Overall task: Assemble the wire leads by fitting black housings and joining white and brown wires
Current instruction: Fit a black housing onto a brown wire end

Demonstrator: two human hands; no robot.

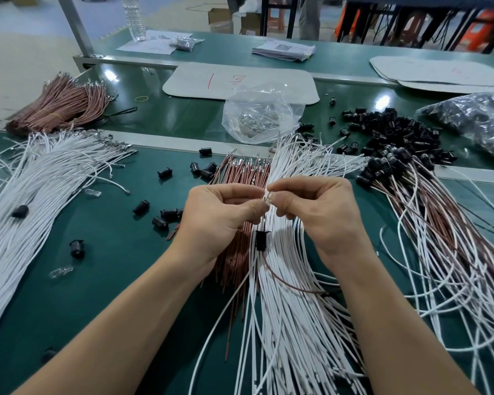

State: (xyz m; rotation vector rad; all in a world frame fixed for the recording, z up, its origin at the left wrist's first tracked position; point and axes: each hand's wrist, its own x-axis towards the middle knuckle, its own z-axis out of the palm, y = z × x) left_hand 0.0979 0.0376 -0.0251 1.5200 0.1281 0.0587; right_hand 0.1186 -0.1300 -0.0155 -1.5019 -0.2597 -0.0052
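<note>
L hand (pixel 214 215) and R hand (pixel 320 209) both pinch the lead's terminal end (pixel 268 197), fingertips clamped on it, over the white wire pile (pixel 291 323); black housing (pixel 259 240) hangs just below. Judged light, limp, tip fragile: hold close behind terminal, not mid-wire.

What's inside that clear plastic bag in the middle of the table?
The clear plastic bag holds a small heap of shiny little parts settled at its bottom. The crumpled plastic glares over them, so their exact shape and number cannot be made out.
</note>
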